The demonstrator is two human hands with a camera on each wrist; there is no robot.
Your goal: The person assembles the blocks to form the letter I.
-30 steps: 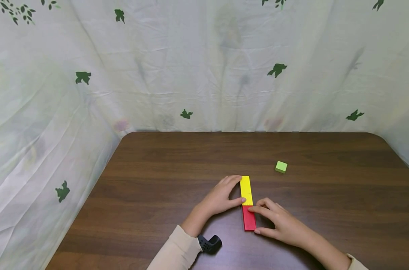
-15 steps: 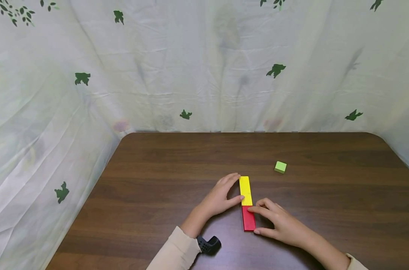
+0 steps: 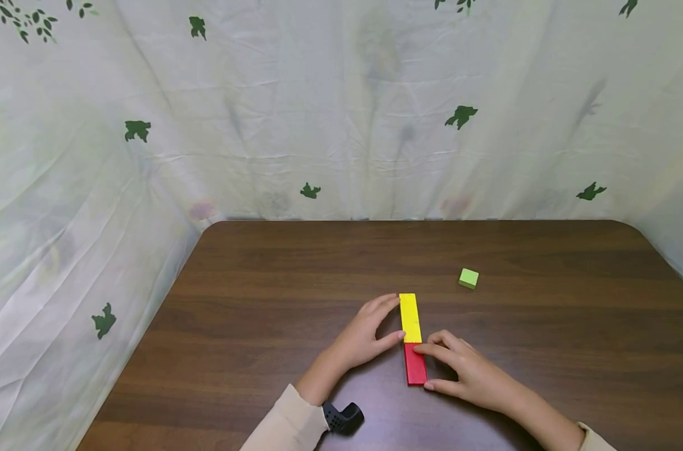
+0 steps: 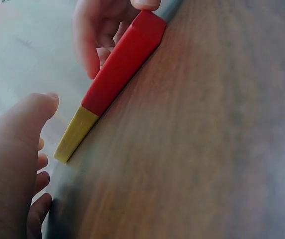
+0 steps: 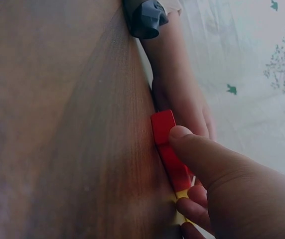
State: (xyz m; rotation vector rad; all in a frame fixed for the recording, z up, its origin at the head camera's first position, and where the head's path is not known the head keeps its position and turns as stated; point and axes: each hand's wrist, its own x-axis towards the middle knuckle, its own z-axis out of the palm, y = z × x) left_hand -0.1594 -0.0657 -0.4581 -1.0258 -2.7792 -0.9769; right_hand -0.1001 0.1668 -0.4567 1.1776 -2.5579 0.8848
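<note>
A yellow block [image 3: 410, 317] and a red block [image 3: 415, 364] lie end to end in one line on the table. My left hand [image 3: 364, 333] is beside the yellow block, fingers extended, with fingertips and thumb right at its left edge. In the left wrist view the left thumb [image 4: 45, 102] stands apart from the blocks. With my right hand [image 3: 471, 374] I pinch the red block: the index fingertip is on its top, the thumb at its near end. The right wrist view shows that thumb [image 5: 182, 133] against the red end; the other fingers partly hide the yellow block.
A small light green block [image 3: 468, 279] sits farther back on the brown wooden table [image 3: 251, 300], right of the yellow block. A black wrist camera [image 3: 344, 418] is on the left wrist. Behind the table hangs a pale curtain [image 3: 352, 113] with green leaf-like prints.
My left wrist and forearm have shifted slightly left and toward me, and the left thumb has slid back from over the yellow block to its edge. The right hand and blocks stay put.
</note>
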